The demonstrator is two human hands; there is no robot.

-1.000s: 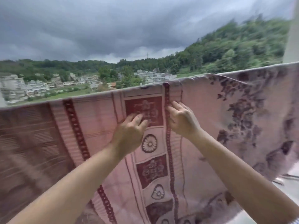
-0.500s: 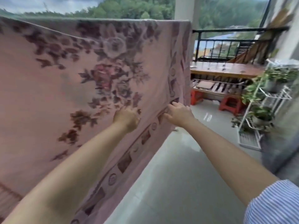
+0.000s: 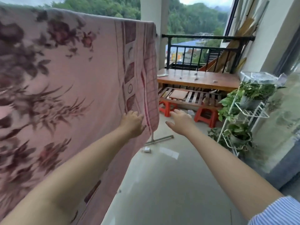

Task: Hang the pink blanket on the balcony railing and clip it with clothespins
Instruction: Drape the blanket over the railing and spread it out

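The pink blanket point(image 3: 73, 82), printed with dark red flowers and a patterned border, hangs over a rail on the left and drapes down to near the floor. My left hand point(image 3: 132, 123) rests against its lower right border, fingers curled onto the cloth. My right hand point(image 3: 180, 121) hovers in the air just right of the blanket's edge, fingers apart and holding nothing. Several small clothespins point(image 3: 196, 78) lie on the wooden table point(image 3: 203, 82) farther along the balcony. The rail under the blanket is hidden.
A black balcony railing point(image 3: 203, 37) closes the far end beyond a white pillar point(image 3: 151, 30). Red stools point(image 3: 205, 116) stand under the table. A white plant rack point(image 3: 246, 111) with potted greens lines the right wall. A metal stand foot point(image 3: 159, 139) lies on the tiled floor.
My view swung right along the blanket from its middle to its end. Both hands slid along the cloth; the right hand has come off the blanket's edge into the air.
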